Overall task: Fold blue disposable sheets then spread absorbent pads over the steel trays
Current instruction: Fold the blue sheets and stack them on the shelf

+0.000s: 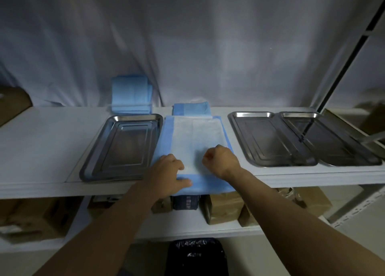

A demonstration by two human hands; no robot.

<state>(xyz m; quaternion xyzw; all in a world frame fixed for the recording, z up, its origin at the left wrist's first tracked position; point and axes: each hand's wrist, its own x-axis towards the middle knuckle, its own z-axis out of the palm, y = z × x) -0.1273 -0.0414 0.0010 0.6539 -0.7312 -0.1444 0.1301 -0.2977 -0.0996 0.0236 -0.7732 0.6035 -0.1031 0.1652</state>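
A white pad with blue edges [198, 138] is lying flat in the middle of the shelf [41, 142], reaching to its front edge, between one steel tray [123, 146] and two more trays [270, 138]. The left hand [166, 173] is pressing on it with fingers spread out flat. The right hand [220, 159] is resting on it with fingers curled in a fist, and folded blue sheets [131, 94] are sitting at the back edge.

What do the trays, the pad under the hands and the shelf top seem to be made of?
Trays: polished steel, judging by the mirror-like reflections and bright rolled rims. Pad: apparently a soft white absorbent layer on a thin blue backing, showing fold creases; probably non-woven and plastic film. Shelf top: a matte white board, possibly laminate; the material cannot be told for certain.
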